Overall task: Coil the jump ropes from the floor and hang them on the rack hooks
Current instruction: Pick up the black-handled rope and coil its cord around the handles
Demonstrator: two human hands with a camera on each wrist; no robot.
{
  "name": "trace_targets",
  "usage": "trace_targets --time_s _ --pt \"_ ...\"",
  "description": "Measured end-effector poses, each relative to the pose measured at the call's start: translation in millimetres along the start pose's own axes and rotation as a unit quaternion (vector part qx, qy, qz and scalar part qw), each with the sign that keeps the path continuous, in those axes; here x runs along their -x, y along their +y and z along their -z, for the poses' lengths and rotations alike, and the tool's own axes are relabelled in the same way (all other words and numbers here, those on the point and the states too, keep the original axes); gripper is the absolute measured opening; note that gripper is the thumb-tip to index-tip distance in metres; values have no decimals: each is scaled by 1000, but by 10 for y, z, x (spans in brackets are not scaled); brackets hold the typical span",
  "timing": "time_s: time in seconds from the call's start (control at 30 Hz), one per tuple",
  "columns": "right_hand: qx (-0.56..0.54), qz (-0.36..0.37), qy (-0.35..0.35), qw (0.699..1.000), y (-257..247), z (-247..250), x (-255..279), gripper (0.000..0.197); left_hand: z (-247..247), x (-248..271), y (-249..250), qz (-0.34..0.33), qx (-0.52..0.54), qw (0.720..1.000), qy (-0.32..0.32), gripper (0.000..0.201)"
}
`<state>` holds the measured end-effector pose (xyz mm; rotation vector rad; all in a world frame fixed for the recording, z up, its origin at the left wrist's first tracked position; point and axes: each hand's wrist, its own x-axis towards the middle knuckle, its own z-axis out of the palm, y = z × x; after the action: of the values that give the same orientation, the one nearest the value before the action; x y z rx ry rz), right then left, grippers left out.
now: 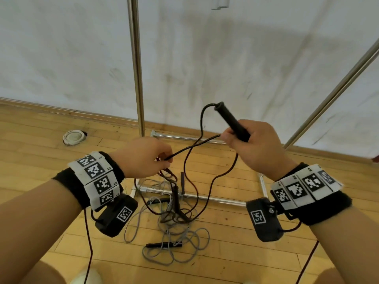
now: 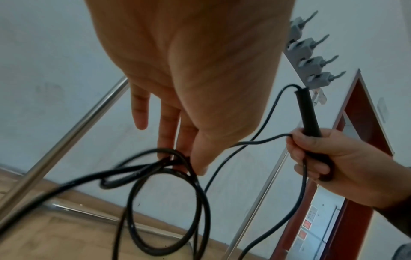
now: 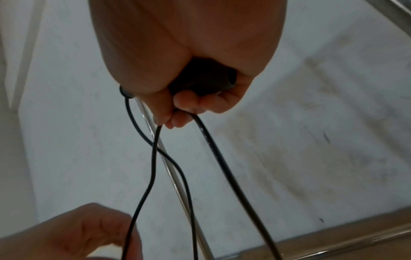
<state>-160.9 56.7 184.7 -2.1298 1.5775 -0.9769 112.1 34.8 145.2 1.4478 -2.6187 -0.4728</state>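
Observation:
My right hand (image 1: 250, 140) grips the black handle (image 1: 231, 121) of a black jump rope, handle pointing up and away, and pinches a strand of its cord (image 1: 196, 144) against it. The cord runs left to my left hand (image 1: 147, 158), whose thumb and fingers pinch it; loops (image 2: 169, 193) hang below that hand. In the right wrist view the handle's butt (image 3: 206, 79) shows inside the curled fingers (image 3: 189, 103). More rope, black (image 1: 180, 212) and grey (image 1: 176, 242), lies tangled on the wooden floor beneath. A row of grey rack hooks (image 2: 311, 58) shows in the left wrist view.
A metal rack's upright pole (image 1: 137, 66) rises ahead, a slanted pole (image 1: 336, 91) at right, its base bars (image 1: 205, 196) on the floor around the tangle. A white round floor fitting (image 1: 73, 137) sits far left. The white wall (image 1: 225, 58) stands close behind.

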Motion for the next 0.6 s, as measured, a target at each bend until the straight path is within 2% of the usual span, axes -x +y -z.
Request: trace_targets --time_s 0.07,0.2,0.27,0.43,0.53,0.6 --pt "-7 -4 10 1000 68 65 -1 14 9 5 -35 12 29 999 4 7" --pt "-13 -26 -18 999 133 71 31 5 -11 13 17 14 60 997 40 9" --pt "-28 -31 -31 999 120 30 51 16 -4 16 76 3 76 995 70 12" --pt "-54 -22 -80 995 -9 -159 105 24 8 25 244 -75 104 988 80 15" --pt "-46 -2 -119 992 -88 -284 137 17 24 30 311 -86 150 980 102 16" --pt "-57 -6 -139 989 -105 -312 132 19 32 40 322 -85 163 978 98 15"
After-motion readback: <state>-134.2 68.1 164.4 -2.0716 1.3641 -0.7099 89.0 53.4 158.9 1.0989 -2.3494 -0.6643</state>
